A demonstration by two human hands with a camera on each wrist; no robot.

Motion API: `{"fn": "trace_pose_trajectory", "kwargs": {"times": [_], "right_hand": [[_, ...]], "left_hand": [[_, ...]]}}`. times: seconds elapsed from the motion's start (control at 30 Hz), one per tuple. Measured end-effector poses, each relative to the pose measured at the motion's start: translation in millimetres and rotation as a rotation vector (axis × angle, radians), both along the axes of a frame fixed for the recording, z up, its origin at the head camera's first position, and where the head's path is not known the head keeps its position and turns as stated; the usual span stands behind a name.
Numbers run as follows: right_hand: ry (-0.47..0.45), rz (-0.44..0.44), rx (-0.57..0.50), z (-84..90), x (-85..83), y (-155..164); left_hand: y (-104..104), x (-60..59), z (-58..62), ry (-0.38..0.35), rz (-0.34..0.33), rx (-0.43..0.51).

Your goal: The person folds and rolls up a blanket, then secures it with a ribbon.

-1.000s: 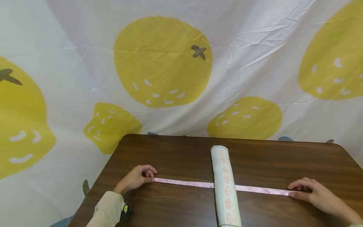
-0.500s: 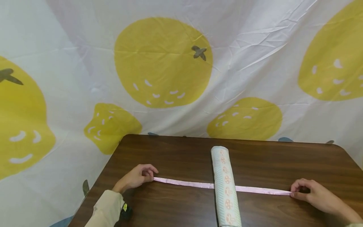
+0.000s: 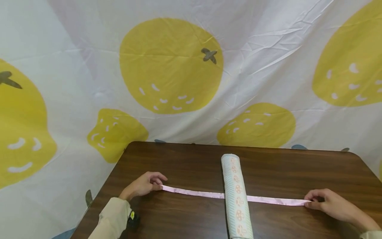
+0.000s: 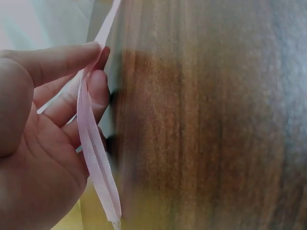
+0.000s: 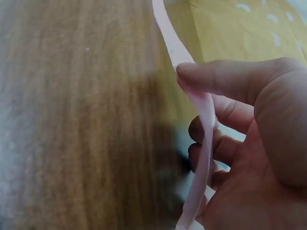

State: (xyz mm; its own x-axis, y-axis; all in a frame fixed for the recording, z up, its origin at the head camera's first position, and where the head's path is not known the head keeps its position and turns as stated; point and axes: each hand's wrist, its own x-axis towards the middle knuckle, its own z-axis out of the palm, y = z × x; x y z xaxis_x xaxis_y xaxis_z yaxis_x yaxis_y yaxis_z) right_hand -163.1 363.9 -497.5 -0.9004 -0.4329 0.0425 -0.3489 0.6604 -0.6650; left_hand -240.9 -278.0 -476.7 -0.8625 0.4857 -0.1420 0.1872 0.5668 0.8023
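The ribbon (image 3: pixel 194 193) runs crosswise over the table (image 3: pixel 191 166) in my head view, pink and shiny, with its middle hidden where the roll (image 3: pixel 237 196) lies over it. I have it pinched at both sides – the left hand (image 3: pixel 143 185) grips one stretch between thumb and fingertip, the right hand (image 3: pixel 332 204) the other, each well apart from the roll. On the left wrist view I see the spare length hang past the pinch and across the palm, folded lengthwise, a few loose threads at its tip; the other fingers are bent behind it. On the right wrist view the thumb presses the ribbon from the near side, and the spare piece trails down in front of the bent fingers – I cannot tell exactly which finger backs the thumb. The roll points away from me, pale, with a row of orange mushrooms and a bluish chevron band; its near end meets the bottom of my view. Just below the left hand come a cream sleeve (image 3: pixel 114 212) and a small black thing (image 3: pixel 133 221) with a yellow mark. Behind the table hangs a white cloth (image 3: pixel 74 83) printed with big yellow fruits (image 3: pixel 171 66).
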Motion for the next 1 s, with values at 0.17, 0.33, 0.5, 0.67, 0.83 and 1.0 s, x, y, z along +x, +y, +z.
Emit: {"fn": "trace_pose_trajectory", "kwargs": {"times": [0.17,0.33,0.5,0.67,0.83,1.0], "right_hand": [[-0.048,-0.009,-0.012,4.1,-1.8,1.5],[-0.076,-0.053,-0.047,5.7,-3.5,6.5],[-0.225,-0.167,-0.074,10.1,-5.5,10.9],[-0.271,-0.308,-0.021,15.2,-6.9,9.7],[-0.247,-0.390,0.006,17.4,-8.8,8.7],[-0.270,-0.459,-0.021,20.1,-11.5,10.5]], "left_hand": [[0.6,-0.4,-1.0,-0.018,0.029,0.048],[2.1,-0.6,-1.9,-0.007,0.066,0.055],[4.4,-2.0,-1.4,-0.006,0.105,0.087],[6.7,-3.0,-2.6,0.002,0.124,0.103],[10.1,-4.5,-6.8,0.003,0.130,0.105],[13.1,-5.1,-9.8,0.010,0.127,0.089]]}}
